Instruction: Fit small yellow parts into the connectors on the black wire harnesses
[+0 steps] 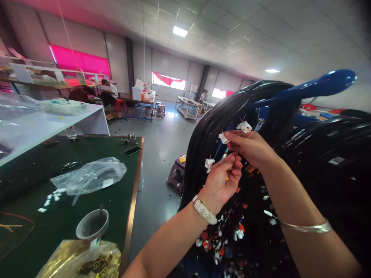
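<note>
1. A small white connector [223, 138] sits at the fingertips of the right hand [249, 147], on the end of a wire from the big bundle of black cables [214, 123] that hangs over a blue hook [313, 88] at the right of the scene.
2. The right hand's grip is narrow, thumb and fingers pinched on that connector; a second white connector [245, 126] stands just above the knuckles, apart from the fingers.
3. The left hand [222, 179] lies just below and to the left of the right one, its fingertips closed up against the right hand's underside. Its grip is tight on something thin, but what it holds is too hidden to name.
4. The pinched connector lies up and slightly right from the left hand; its long axis runs roughly left to right, and the right hand is the nearer one. Another white connector [209, 163] hangs just left of the left hand.
5. Below the hands, many white and orange connector ends [220, 235] dangle from the bundle.
6. To the left is a dark green surface [121, 200] with a clear plastic bag [92, 175], loose white pieces [53, 196], a grey bowl [92, 224], a gold foil bag [84, 260] and a phone [132, 151].
7. Farther off is a workshop hall with a grey floor, a purple stool [176, 172], far benches with seated people, and pink-shaded windows.
</note>
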A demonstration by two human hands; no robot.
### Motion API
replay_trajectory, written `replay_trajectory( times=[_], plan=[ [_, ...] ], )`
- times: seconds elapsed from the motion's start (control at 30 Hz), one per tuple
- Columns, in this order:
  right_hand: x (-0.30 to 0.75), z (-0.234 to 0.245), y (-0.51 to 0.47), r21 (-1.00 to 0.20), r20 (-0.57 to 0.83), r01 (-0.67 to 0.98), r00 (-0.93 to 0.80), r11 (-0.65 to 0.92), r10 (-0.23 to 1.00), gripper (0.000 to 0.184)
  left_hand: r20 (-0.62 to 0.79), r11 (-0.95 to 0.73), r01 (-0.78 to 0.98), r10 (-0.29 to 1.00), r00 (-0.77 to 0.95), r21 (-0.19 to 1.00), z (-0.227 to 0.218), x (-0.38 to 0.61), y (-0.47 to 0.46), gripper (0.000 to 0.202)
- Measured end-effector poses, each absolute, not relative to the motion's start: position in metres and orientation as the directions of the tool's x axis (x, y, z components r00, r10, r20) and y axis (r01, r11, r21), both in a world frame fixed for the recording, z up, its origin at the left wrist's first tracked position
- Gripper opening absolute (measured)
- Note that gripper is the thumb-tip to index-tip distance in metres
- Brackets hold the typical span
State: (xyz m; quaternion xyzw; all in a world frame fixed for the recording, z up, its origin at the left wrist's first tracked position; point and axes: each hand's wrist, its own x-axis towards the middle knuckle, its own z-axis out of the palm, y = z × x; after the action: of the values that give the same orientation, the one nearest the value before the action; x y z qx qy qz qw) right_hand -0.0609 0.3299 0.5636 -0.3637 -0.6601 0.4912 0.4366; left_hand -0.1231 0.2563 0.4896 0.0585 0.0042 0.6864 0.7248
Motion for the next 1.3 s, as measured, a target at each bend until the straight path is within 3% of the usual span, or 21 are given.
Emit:
replay_trajectory(
  times=[0.2, 0.47, 0.7, 1.0, 1.3],
  plan=[
    [-0.062, 0.563, 0.333, -0.958, 0.228, 0.083, -0.359, 0.275, 0.905, 0.041, 0.013, 0.056, -0.997, 0.998, 0.056, 0.046, 0.493, -0.127, 0.257, 0.016],
    [-0.061, 0.563, 0.333, -0.938, 0.25, 0.149, -0.335, 0.313, 0.908, 0.039, 0.037, 0.059, -0.996, 0.997, 0.061, 0.06, 0.496, -0.129, 0.255, 0.026],
    [-0.065, 0.566, 0.327, -0.929, 0.286, 0.146, -0.296, 0.339, 0.911, 0.027, -0.019, -0.021, -0.999, 1.0, -0.022, 0.034, 0.495, -0.124, 0.266, 0.011],
    [-0.069, 0.566, 0.325, -0.935, 0.289, 0.121, -0.284, 0.333, 0.914, 0.027, 0.018, 0.013, -0.999, 1.0, 0.014, 0.05, 0.494, -0.125, 0.267, 0.032],
    [-0.066, 0.566, 0.328, -0.956, 0.257, 0.064, -0.293, 0.287, 0.921, 0.025, 0.027, 0.053, -0.997, 0.998, 0.052, -0.055, 0.499, -0.129, 0.267, 0.03]
  ],
)
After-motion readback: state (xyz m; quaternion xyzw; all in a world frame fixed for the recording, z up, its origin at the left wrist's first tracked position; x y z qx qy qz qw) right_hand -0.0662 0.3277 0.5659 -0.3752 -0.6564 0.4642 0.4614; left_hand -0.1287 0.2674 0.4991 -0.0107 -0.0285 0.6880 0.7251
